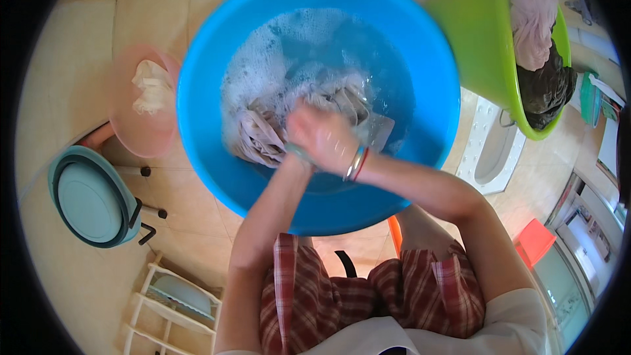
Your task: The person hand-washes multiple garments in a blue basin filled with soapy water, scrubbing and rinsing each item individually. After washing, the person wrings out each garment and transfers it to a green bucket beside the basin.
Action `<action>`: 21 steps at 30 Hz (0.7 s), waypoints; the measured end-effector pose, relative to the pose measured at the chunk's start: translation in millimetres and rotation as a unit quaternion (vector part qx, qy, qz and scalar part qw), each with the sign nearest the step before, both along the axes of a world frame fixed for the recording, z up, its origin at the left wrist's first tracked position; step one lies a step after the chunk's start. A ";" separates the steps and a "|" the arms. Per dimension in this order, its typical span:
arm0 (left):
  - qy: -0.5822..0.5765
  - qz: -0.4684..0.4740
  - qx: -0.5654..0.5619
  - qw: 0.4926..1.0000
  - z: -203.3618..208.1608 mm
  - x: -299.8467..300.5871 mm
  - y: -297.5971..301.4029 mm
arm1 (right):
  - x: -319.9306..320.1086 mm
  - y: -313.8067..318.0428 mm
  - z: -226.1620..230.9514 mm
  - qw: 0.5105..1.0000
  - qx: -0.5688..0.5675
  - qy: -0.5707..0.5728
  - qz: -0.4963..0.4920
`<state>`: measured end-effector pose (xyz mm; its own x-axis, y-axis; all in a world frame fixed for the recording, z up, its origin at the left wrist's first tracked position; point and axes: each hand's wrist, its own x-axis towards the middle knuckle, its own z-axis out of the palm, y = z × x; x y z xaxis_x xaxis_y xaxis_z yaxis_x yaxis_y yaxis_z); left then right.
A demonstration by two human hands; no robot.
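A large blue basin (204,26) holds soapy water (263,39) with white foam. In it lies a wet, bunched greyish-beige cloth (259,135), folded on both sides of my hands and partly under suds. My right hand (328,138), with a silver bangle and a red string at the wrist, is curled closed on the cloth and slightly blurred. My left hand (296,121), with a pale green bangle, crosses beneath the right one against the cloth; its fingers are mostly hidden. To the right of the cloth, a pale translucent flat piece (381,133) shows at the water surface.
At the right, a green bucket (473,26) tilts, holding pink and dark cloth. A white squat toilet (490,151) lies below it. On the left stand a pink basin (125,135) with white cloth and a grey-green folding basin (92,200). A rack (164,302) stands lower left.
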<state>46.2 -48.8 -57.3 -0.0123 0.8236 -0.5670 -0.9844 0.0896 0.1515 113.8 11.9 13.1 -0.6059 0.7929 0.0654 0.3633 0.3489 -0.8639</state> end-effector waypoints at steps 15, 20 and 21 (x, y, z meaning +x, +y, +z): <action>0.248 -0.047 -0.221 0.942 51.1 27.7 3.3 | 21.2 10.7 -28.0 0.992 0.052 -0.100 0.056; 0.352 -0.147 -0.269 0.884 75.5 32.9 20.7 | 31.0 76.8 -29.5 0.975 0.074 -0.207 -0.032; 0.308 -0.149 -0.257 0.904 63.5 34.5 18.5 | 32.7 82.6 -27.2 0.979 0.110 -0.153 -0.074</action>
<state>80.8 -30.3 6.3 -0.2770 0.4717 -0.8371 -0.6489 0.5507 0.5251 146.5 94.6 -14.2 -0.5032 0.8606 0.0781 0.6536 0.4382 -0.6170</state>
